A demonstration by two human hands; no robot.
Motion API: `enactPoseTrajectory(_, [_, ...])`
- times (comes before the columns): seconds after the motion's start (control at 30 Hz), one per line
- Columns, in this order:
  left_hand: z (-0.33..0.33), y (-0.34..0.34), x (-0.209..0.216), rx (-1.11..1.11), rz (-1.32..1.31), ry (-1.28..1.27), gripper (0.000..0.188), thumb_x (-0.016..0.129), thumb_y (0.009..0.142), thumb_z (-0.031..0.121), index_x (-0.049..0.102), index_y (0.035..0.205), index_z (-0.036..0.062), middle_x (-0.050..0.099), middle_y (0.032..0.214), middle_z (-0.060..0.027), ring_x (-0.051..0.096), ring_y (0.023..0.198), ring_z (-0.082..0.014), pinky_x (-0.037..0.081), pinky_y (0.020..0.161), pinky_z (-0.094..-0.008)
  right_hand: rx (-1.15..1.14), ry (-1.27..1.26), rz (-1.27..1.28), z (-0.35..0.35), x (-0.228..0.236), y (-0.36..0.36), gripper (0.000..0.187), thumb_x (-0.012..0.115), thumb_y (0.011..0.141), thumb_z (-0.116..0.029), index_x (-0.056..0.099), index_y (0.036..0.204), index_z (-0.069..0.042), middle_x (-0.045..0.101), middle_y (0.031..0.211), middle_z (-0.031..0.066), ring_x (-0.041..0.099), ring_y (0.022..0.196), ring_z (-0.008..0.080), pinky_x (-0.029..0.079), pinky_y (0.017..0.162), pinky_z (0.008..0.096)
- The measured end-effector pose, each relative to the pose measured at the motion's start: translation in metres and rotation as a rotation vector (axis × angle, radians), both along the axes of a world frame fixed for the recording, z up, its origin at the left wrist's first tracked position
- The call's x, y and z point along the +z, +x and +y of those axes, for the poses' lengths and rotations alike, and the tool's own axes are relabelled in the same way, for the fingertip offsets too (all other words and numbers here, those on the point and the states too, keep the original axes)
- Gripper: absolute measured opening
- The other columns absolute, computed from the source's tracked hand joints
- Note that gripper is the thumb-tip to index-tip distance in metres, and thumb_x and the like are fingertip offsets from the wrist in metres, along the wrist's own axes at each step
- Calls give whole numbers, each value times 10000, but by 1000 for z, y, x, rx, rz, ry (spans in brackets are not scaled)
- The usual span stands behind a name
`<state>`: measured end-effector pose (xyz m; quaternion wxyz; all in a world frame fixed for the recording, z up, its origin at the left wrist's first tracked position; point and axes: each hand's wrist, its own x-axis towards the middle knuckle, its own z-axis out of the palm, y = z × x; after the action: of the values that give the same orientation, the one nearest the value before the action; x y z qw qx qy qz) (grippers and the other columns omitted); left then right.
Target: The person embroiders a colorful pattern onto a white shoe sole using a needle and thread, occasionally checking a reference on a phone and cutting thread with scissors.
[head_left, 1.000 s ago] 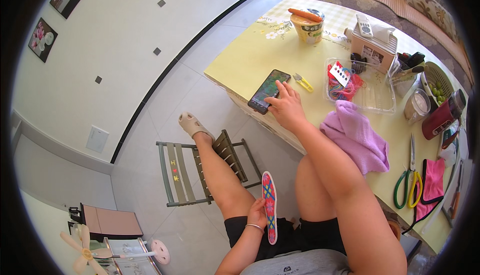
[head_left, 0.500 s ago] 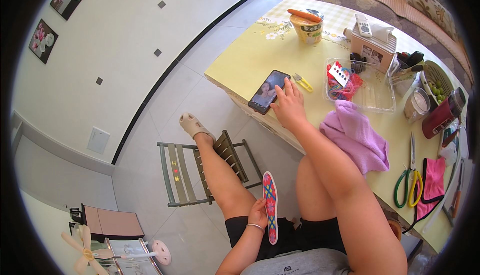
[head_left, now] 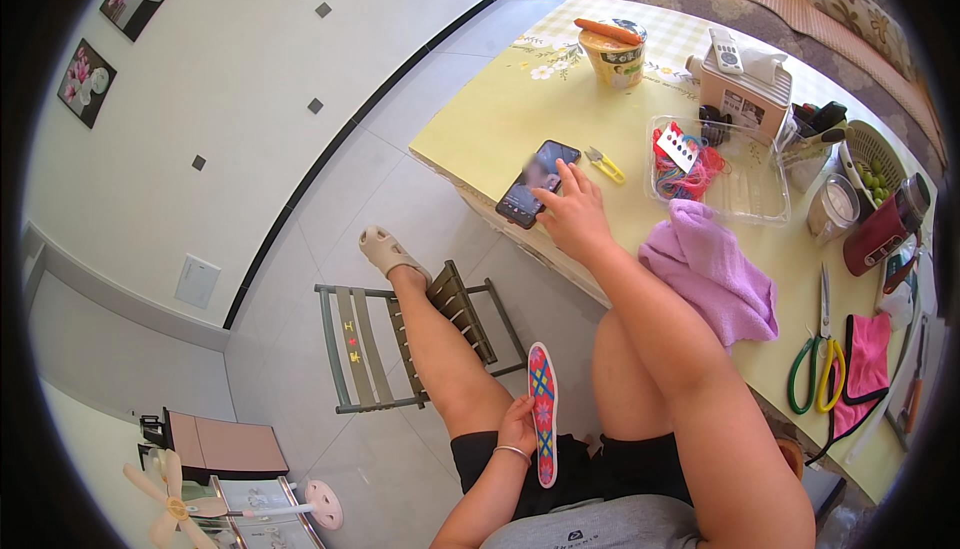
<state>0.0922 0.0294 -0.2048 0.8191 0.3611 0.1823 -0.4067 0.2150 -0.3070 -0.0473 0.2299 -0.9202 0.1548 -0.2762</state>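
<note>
My left hand (head_left: 515, 426) is closed on a white-edged insole (head_left: 543, 417) with a pink, blue and yellow star pattern, held upright over my lap. My right hand (head_left: 577, 219) reaches over the table's near left edge with its fingers spread, and a fingertip or two lie on or just over the screen of a black phone (head_left: 519, 199). A blurred picture shows on the screen. Just right of the phone lie small yellow thread snips (head_left: 605, 166). A crumpled purple towel (head_left: 710, 269) rests beside my right forearm.
A clear plastic tray (head_left: 750, 184) holds tangled coloured thread (head_left: 688, 171). Farther back stand a food tub (head_left: 612, 61) with a carrot on it and a tissue box (head_left: 745, 94). Scissors (head_left: 824, 339) and a dark red flask (head_left: 880, 234) are at the right. A folding stool (head_left: 365, 349) supports my left leg.
My right hand has shifted slightly left and down across the phone, its fingers bent differently. The screen picture has changed to a blur. The insole has barely moved.
</note>
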Motion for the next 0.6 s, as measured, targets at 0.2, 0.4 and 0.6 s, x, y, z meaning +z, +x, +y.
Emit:
enactPoseTrajectory(0.2, [-1, 0, 1, -5, 12, -14, 122, 614, 913, 95, 581, 986, 3, 686, 990, -118, 661, 909, -239, 532, 852, -377, 39, -15, -17, -1, -1, 0, 361, 708, 819, -253, 672, 1178, -232, 314, 1523, 204, 280, 1416, 355, 259, 1118, 472])
enactPoseTrajectory(0.4, [-2, 0, 1, 2, 13, -16, 127, 610, 912, 88, 582, 994, -5, 686, 990, -121, 662, 908, -238, 533, 852, -377, 40, -15, -19, -1, -2, 0, 362, 712, 812, -250, 674, 1171, -238, 319, 1520, 205, 286, 1413, 359, 256, 1119, 473])
enactPoseTrajectory(0.6, [1, 0, -6, 12, 15, -7, 134, 605, 915, 87, 581, 1005, -10, 684, 1005, -122, 660, 918, -239, 530, 861, -372, 39, -3, -34, -1, -1, 0, 361, 713, 808, -251, 675, 1167, -236, 319, 1519, 206, 286, 1413, 359, 255, 1118, 475])
